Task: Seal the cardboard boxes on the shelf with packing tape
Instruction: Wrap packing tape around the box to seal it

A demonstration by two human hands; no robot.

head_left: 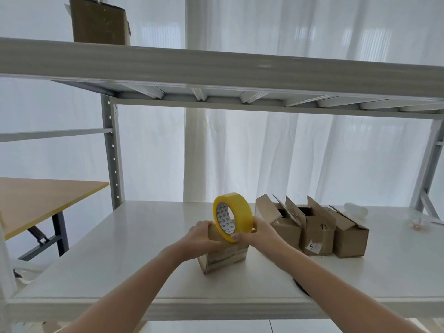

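Right hand: our right hand [258, 233] is curled round the lower edge of the yellow packing tape roll [236, 213], thumb on the near rim. The roll stands on edge on top of the small box.
Left hand: our left hand [201, 234] grips the left end of that box's top, fingers bent over it.
Box in hand: the small cardboard box [224, 259] sits near the front middle of the white shelf board [120, 248], with tape bands across its front face. We cannot tell whether a strip runs from roll to lid.
Risk, tape: if we pull at a slant, the strip may wrinkle or miss the seam.
Risk, box: it looks light, so a hard pull could tip or drag it if our left hand slackens.
Risk, neighbours: three open boxes [310, 227] stand just to the right, flaps up. A sweeping right forearm could knock them.
Risk, edge: a dark round object [300, 286], half hidden under that forearm, lies at the board's front edge and could be nudged off.
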